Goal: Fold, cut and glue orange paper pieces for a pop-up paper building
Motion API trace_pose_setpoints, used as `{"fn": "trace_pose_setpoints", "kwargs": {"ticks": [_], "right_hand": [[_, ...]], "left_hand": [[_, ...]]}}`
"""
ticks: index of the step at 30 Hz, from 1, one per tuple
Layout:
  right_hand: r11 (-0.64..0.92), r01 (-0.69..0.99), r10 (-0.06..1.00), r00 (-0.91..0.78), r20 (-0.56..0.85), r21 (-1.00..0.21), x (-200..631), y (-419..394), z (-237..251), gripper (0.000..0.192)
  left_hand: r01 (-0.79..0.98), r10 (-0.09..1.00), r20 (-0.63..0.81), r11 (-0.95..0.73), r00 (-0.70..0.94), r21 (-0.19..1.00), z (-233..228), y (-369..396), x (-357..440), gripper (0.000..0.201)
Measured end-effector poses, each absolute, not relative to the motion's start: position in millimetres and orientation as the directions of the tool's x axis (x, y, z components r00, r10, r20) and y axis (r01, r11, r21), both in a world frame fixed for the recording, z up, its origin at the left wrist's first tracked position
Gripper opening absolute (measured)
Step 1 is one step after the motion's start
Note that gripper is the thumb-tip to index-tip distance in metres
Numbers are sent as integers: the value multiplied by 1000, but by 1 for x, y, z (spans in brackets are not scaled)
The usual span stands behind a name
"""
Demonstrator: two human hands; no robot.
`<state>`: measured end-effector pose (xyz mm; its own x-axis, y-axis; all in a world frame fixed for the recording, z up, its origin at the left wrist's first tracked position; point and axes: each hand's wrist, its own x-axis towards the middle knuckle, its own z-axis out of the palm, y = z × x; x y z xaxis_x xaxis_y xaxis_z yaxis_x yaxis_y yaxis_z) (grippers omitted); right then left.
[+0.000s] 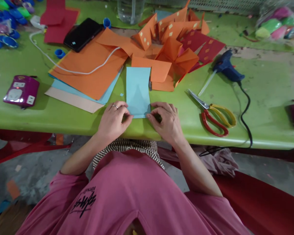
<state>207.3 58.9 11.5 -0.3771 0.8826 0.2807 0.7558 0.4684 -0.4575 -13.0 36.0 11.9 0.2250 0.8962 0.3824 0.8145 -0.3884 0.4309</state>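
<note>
Blue paper (138,91) lies flat on the counter (39,111), long axis running straight away from me, near edge at the counter's front. My left hand (114,121) and right hand (168,120) each pinch a near corner, equally close. Scissors (214,114) lie just right; orange sheets (88,70) crowd the far end.

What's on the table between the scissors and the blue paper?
Nothing: in the head view, only bare green table lies between the scissors and the blue paper.
</note>
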Motion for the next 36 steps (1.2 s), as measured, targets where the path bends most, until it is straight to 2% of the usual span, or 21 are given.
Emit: {"fn": "trace_pose_setpoints", "kwargs": {"ticks": [15,20,22,25,30,33,36], "right_hand": [[456,764,888,-426,173,-457,208,57,20,11],[436,764,898,-407,168,-475,207,56,21,9],[430,763,901,-400,170,-482,206,56,21,6],[428,763,902,-399,167,-485,206,56,21,4],[461,756,885,-426,185,-464,207,53,19,12],[535,762,841,-444,308,-364,205,45,15,19],[581,786,783,-470,407,-210,200,32,12,22]], "left_hand": [[837,911,339,-367,234,407,12,38,-12,18],[842,926,296,-347,236,414,16,34,-10,5],[840,919,297,-367,260,400,15,33,-9,12],[828,864,335,-475,375,298,12,32,-9,24],[775,712,380,-632,590,-19,17,25,-8,24],[768,707,313,-621,634,-156,25,15,-4,28],[763,714,271,-622,646,-179,28,7,3,33]]}}
